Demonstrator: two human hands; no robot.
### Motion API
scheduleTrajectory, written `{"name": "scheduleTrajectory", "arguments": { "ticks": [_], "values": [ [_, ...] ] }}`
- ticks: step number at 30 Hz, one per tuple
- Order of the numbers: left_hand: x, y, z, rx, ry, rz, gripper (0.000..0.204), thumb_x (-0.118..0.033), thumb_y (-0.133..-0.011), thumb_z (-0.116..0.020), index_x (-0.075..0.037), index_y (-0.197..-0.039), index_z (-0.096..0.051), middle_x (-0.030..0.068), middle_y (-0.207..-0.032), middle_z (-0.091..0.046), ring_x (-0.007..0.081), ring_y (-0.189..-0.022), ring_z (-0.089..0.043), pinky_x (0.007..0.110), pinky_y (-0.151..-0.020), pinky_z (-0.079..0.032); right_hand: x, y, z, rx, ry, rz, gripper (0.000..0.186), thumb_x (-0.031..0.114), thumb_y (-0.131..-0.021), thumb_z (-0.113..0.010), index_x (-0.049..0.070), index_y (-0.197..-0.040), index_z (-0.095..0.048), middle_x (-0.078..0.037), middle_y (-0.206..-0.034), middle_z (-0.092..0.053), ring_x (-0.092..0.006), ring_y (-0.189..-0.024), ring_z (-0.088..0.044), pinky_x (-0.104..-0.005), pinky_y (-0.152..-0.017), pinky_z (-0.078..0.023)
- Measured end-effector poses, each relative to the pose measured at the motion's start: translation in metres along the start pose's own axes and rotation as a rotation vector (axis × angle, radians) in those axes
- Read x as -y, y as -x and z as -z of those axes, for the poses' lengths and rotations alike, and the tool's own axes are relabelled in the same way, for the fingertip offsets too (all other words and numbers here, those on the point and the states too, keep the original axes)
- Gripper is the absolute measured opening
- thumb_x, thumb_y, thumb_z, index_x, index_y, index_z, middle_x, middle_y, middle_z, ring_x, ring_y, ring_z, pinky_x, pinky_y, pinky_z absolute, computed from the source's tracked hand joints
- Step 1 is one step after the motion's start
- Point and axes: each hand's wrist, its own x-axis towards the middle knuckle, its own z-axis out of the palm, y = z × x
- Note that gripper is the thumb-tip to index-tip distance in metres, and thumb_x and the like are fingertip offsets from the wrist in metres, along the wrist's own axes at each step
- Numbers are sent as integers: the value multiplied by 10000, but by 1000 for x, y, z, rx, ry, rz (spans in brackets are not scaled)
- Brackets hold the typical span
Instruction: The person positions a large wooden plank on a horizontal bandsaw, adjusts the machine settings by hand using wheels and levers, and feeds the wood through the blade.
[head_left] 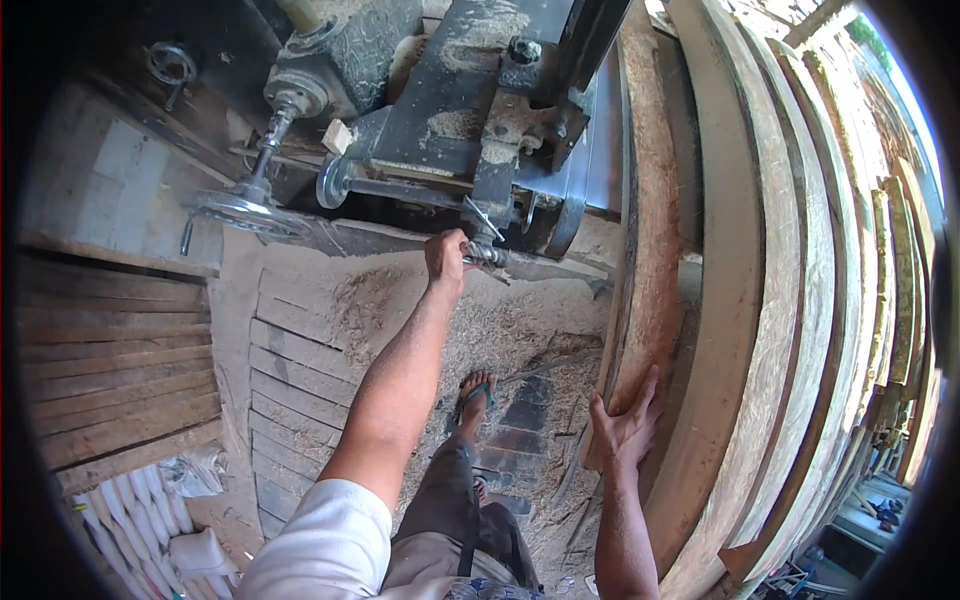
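My left hand [447, 262] is closed on a small metal handle [484, 253] at the near end of the machine's clamp bar. The fingers are partly hidden behind the hand's back. On the right, my right hand [628, 422] grips the near end of a long rough wooden plank [650, 200], thumb at its left edge and fingers along its right. That plank runs away from me beside the dark machine table [455, 120], which is dusted with sawdust. A steel bracket with bolts [515, 125] stands on the table, just beyond my left hand.
Long thick boards [740, 250] are stacked along the right. A chrome handwheel [250, 212] sticks out at the left of the machine. Sawdust [400, 300] covers the ground near my sandalled foot [475, 395]. Wood planks [120, 350] and white sacks [130, 520] lie at left.
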Motion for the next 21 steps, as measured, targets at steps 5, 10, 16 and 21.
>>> {"name": "scheduleTrajectory", "arguments": {
  "ticks": [5,10,16,21],
  "values": [
    [3,0,-2,-34,-457,-288,168,-209,-730,-582,-41,-733,-587,34,-708,-554,167,-636,-527,375,-622,-505,1,-1,12,89,4,-75,1070,395,-655,-780,205,-1504,-156,-260,-1353,-330,-466,-1201,-394,-541,-970,-386],
    [11,-8,10,-75,122,56,192,-271,-757,-588,-80,-735,-576,13,-735,-511,149,-692,-507,338,-589,-444,-6,-2,2,33,-39,22,1068,411,-638,-784,194,-1490,-179,-236,-1354,-352,-442,-1191,-412,-549,-954,-398],
    [-37,48,-57,-188,-1123,-972,428,-461,-948,-435,-42,-915,-513,162,-970,-520,332,-960,-481,454,-826,-356,-15,0,7,48,-45,11,1091,431,-638,-795,180,-1490,-161,-241,-1338,-357,-453,-1162,-422,-543,-921,-420],
    [-97,44,-36,188,-1748,-1193,440,-454,-888,-547,-58,-1077,-521,91,-1088,-519,274,-1067,-462,467,-901,-338,-18,-2,-1,63,-39,72,1126,497,-615,-790,167,-1490,-163,-261,-1312,-375,-445,-1129,-452,-503,-904,-455]
  ]
}}
